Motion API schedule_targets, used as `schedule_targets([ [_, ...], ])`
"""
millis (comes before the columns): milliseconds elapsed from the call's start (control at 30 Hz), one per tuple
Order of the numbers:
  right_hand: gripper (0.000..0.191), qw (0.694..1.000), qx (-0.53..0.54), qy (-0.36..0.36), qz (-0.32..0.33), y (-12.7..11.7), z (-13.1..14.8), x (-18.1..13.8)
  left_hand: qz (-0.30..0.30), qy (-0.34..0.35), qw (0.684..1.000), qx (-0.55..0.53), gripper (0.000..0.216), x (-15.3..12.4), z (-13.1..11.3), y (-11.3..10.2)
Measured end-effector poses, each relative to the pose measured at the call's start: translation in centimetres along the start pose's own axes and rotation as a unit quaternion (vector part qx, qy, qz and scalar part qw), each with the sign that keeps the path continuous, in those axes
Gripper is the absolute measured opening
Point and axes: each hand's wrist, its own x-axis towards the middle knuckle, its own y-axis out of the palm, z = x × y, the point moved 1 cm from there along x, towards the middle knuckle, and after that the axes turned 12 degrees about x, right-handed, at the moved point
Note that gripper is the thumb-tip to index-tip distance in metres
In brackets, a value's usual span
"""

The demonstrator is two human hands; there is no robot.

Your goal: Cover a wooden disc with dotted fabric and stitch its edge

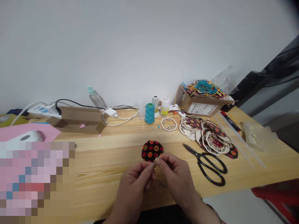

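Both hands work low over the pale pine desk [105, 161], close to the person's body. The left hand [133, 186] and right hand [175, 177] meet at the lower edge of a round black fabric disc [152, 151] printed with red and orange medallions, which lies flat on the desk, just above them. Each grip is pressed together, thumb against fingers, and the two pinches nearly touch at the disc's edge; whatever they hold is too small to make out. Just right of the right hand lie black-handled scissors [206, 165], blades pointing up and left. Farther up sits a single lattice-cut wooden frame [168, 124], beside an overlapping spread of similar frames with printed fabric [205, 135]. Along the wall stand a teal thread cone [149, 113], a small glue bottle [165, 109] and a cardboard box [201, 101] heaped with fabric and yellow cord. To the left are an open flat carton [77, 119], a power strip [44, 110] and a pink sheet [30, 132]; a pixelated patch hides the lower left corner.
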Motion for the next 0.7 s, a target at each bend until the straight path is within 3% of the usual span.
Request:
schedule_targets([
  [200, 0.028, 1.0, 0.011, 0.015, 0.005, -0.12, -0.26, -0.32, -0.012, 0.0, 1.0, -0.011, 0.02, -0.1, 0.12, -0.15],
  [500, 0.015, 1.0, -0.006, 0.009, 0.007, 0.39, -0.78, -0.68, -0.021, 0.007, 0.999, 0.033, 0.021, 0.09, 0.31, -0.45],
  [700, 0.009, 0.998, 0.046, 0.034, 0.031, 0.12, -0.61, -0.36, -0.021, 0.0, 1.0, 0.021, 0.021, -0.01, 0.36, -0.3],
])
